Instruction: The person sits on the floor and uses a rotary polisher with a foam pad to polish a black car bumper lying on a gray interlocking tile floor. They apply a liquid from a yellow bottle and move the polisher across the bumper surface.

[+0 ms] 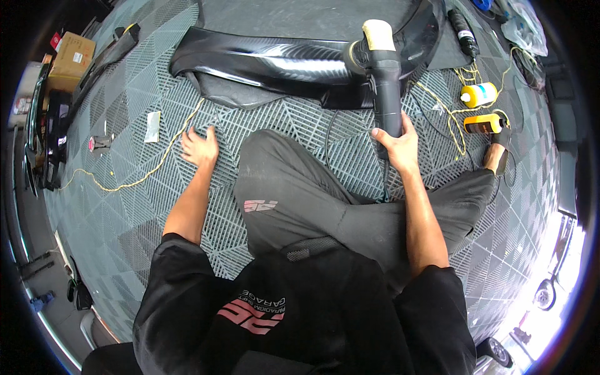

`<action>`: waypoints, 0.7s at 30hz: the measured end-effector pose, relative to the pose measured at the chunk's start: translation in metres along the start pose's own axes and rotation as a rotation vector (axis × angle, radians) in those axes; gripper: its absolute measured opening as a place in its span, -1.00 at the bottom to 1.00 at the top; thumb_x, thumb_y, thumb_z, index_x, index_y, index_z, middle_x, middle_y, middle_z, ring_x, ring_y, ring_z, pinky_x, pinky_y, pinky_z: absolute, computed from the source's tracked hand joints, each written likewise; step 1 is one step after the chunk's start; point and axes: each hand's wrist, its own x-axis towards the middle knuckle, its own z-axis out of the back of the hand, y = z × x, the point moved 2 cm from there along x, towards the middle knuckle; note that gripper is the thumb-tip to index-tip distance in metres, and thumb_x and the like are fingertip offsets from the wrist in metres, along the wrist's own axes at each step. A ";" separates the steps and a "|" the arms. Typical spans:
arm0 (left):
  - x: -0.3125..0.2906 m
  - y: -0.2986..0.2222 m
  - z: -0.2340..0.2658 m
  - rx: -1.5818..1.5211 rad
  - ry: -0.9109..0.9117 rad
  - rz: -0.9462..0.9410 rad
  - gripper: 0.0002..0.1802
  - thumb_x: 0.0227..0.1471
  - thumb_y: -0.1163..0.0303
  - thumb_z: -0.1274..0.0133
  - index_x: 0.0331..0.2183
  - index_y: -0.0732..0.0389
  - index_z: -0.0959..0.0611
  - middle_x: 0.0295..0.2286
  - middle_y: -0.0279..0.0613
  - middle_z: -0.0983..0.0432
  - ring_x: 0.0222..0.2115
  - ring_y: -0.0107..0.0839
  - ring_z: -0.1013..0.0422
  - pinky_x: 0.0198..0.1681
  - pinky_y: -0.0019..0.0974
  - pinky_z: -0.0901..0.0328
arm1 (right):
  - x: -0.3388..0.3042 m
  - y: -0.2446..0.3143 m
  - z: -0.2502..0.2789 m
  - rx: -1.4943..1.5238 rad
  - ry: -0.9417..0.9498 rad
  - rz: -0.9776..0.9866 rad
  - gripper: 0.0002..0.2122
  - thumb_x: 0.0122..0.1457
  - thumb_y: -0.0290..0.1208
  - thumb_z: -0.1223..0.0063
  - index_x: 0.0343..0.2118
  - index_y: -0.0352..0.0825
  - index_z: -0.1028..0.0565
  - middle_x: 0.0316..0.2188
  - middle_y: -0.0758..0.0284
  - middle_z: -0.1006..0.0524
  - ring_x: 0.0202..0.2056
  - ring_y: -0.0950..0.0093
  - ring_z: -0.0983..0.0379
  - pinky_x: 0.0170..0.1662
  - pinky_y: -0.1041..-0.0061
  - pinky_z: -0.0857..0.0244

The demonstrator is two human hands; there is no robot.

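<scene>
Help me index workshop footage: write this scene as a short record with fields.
Right hand: the hand grips the polisher by its handle end
Left hand: the hand holds nothing, fingers spread, near the yellow cord; whether it touches the floor is unclear
Polisher: black, its head over the panel; pad contact cannot be told
Panel: long, curved, glossy black
Bottles: one yellow, one orange, to the right
Floor: grey grid tiles
</scene>
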 end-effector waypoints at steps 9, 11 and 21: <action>-0.169 -0.254 0.052 -1.170 1.183 -0.331 -0.42 0.31 0.00 -0.15 0.11 0.27 -0.57 -0.09 -0.13 -0.64 -0.13 -0.37 -0.56 -0.04 -0.26 -0.44 | -0.020 0.019 -0.032 -0.011 0.054 0.073 -0.17 0.01 -0.41 -0.52 0.32 -0.56 -0.31 0.05 0.09 -0.59 0.04 0.37 -0.55 0.16 0.42 -0.41; -0.202 -0.282 0.058 -1.171 1.250 -0.293 -0.34 0.33 -0.06 -0.11 0.17 0.30 -0.48 -0.06 -0.12 -0.59 -0.08 -0.37 -0.53 0.01 -0.26 -0.43 | -0.021 0.024 -0.045 0.051 0.072 0.094 -0.18 0.01 -0.36 -0.52 0.32 -0.54 -0.33 0.06 0.06 -0.59 0.04 0.35 -0.56 0.15 0.39 -0.42; -0.113 -0.236 0.074 -1.317 0.850 -0.075 -0.29 0.18 -0.09 -0.30 0.03 0.35 -0.52 -0.28 -0.17 -0.60 -0.35 -0.39 -0.56 -0.27 -0.26 -0.49 | -0.007 0.078 -0.158 -0.032 0.209 0.178 -0.10 0.09 -0.21 -0.43 0.42 -0.48 -0.18 0.18 -0.17 -0.50 0.19 0.04 -0.53 0.25 0.20 -0.37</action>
